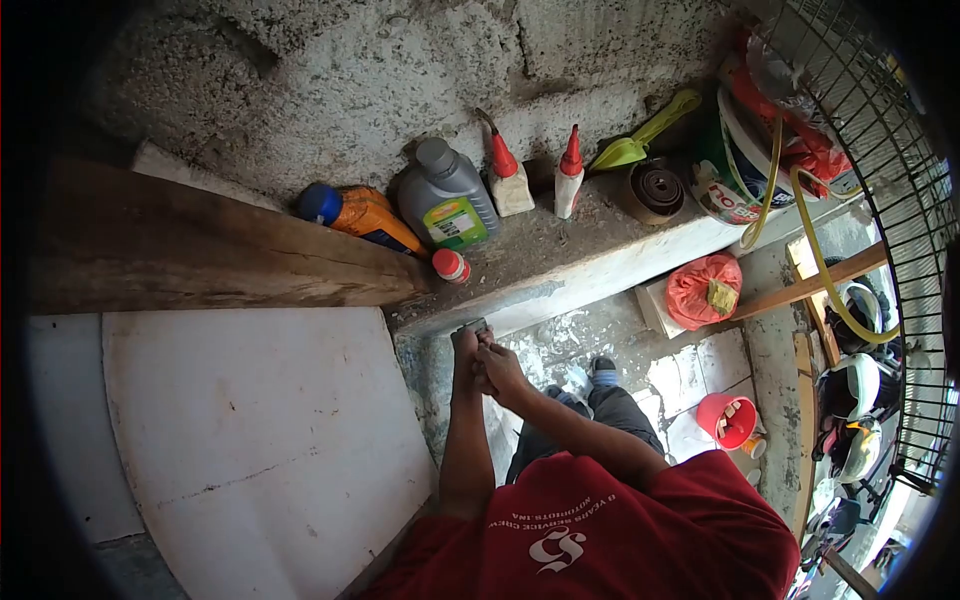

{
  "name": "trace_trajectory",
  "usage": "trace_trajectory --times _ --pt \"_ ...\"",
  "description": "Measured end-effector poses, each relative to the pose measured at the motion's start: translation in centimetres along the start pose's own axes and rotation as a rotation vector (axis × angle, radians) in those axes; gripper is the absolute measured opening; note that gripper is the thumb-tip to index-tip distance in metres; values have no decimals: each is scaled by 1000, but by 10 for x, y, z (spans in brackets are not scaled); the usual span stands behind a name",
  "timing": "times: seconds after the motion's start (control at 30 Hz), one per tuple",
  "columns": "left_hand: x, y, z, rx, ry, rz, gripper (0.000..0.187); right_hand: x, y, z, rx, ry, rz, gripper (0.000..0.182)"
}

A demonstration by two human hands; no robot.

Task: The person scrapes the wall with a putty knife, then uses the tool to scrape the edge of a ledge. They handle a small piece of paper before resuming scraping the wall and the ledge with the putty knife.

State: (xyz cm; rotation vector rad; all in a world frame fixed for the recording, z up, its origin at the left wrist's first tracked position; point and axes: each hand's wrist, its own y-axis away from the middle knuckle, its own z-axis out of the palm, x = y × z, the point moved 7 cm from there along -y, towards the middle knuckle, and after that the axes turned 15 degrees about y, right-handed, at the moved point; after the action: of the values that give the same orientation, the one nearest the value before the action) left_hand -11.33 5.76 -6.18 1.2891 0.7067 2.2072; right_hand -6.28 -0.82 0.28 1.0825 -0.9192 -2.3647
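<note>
My left hand (465, 348) and my right hand (499, 367) are close together in front of the ledge, fingers curled. At the top of the left hand a small grey flat piece (476, 326) shows; most of it is hidden, so I cannot make out its kind. My right hand's fingers are bent against the left hand; whatever they pinch is hidden. Above them on the ledge (540, 255) lies a small red-and-white container (451, 266). Behind it stand a grey oil bottle (447, 195) and two glue bottles with red nozzles (512, 185) (569, 180).
An orange bottle (365, 218) leans by a wooden beam (220, 240). Farther right are a rolled brown strip (656, 190), a green scoop (630, 148) and a tub (735, 180). Below sit a red bag (695, 295) and a red bucket (722, 422) with small pieces. A white board (260, 430) is left.
</note>
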Motion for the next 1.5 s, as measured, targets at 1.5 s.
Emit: trace_trajectory --times 1.5 --pt "-9 -24 -1 -127 -262 122 24 -1 -15 -15 10 109 17 16"
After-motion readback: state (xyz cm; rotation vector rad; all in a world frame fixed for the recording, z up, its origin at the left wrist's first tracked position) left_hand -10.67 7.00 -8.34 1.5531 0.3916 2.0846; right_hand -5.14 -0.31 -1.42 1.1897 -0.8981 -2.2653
